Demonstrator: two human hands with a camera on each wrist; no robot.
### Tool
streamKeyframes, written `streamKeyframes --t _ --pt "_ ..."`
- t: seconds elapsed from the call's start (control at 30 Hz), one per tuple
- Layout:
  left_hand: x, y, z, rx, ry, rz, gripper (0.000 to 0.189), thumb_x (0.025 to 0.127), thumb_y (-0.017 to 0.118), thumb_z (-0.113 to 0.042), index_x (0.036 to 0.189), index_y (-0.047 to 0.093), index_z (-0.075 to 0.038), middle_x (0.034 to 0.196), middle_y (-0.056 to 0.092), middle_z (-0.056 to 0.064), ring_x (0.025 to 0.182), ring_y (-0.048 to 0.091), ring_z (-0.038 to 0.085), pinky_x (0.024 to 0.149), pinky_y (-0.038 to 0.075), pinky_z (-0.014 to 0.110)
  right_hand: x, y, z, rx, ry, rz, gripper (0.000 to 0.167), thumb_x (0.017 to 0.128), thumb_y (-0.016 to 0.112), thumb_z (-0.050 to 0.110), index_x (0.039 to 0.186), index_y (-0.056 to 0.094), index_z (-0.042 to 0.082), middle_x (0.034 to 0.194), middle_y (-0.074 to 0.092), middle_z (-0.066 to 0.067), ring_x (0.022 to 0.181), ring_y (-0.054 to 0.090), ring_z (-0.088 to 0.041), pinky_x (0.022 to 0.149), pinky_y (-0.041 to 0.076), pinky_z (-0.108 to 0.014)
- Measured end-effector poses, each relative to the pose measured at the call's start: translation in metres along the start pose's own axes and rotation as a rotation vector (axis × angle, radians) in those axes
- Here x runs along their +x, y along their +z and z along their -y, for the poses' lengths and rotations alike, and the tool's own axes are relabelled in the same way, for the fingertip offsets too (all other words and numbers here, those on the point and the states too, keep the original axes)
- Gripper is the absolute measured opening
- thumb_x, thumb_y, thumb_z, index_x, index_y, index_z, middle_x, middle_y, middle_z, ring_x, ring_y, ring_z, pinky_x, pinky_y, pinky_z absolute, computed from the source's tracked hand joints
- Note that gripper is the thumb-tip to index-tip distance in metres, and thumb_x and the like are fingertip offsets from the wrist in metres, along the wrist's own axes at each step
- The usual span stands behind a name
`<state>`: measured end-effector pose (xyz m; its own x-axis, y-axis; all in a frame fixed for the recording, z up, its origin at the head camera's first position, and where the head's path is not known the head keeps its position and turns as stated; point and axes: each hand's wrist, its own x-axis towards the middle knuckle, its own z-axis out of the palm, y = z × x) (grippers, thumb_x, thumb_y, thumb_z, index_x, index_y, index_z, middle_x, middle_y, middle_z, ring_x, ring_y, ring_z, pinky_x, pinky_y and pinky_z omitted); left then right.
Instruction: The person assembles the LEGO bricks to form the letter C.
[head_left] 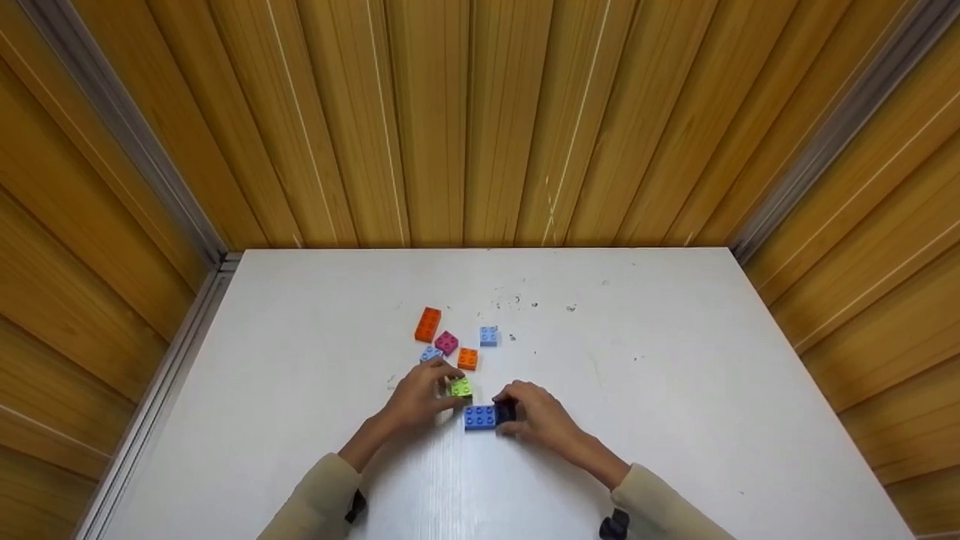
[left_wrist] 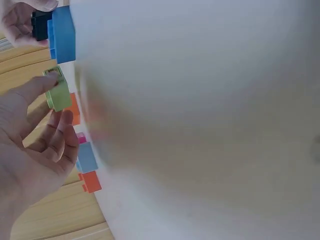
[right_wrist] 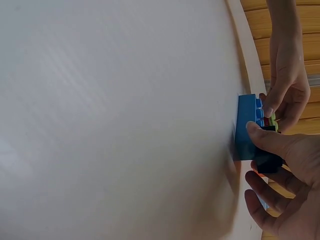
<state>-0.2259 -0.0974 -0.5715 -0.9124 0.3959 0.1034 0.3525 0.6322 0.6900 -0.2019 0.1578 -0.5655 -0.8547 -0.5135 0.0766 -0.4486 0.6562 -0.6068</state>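
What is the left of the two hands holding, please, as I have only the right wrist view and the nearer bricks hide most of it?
Observer: A light green brick; the left wrist view shows it plainly, pinched by the left hand.
Operator: Thank you. What lies on the table beyond that?
Observer: In the head view, a magenta brick lies between a long orange brick and a small orange brick.
Operator: And would any brick be set apart from that group, please?
Observer: Yes, a light blue brick sits to the right of the magenta one, touching no other brick.
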Motion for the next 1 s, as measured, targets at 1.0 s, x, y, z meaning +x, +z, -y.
streamKeyframes --t 1.0 --pt "-0.017 -0.004 -0.008 -0.006 0.049 0.14 0.038 0.083 0.086 -0.02 0.12 0.077 -0.015 0.1 0.066 0.0 0.085 0.06 0.016 0.074 0.047 0.02 -0.001 0.002 -0.005 0.034 -0.059 -0.034 0.039 0.08 0.087 0.018 0.114 0.069 0.008 0.105 0.069 -0.004 0.089 0.054 -0.012 0.08 0.046 -0.028"
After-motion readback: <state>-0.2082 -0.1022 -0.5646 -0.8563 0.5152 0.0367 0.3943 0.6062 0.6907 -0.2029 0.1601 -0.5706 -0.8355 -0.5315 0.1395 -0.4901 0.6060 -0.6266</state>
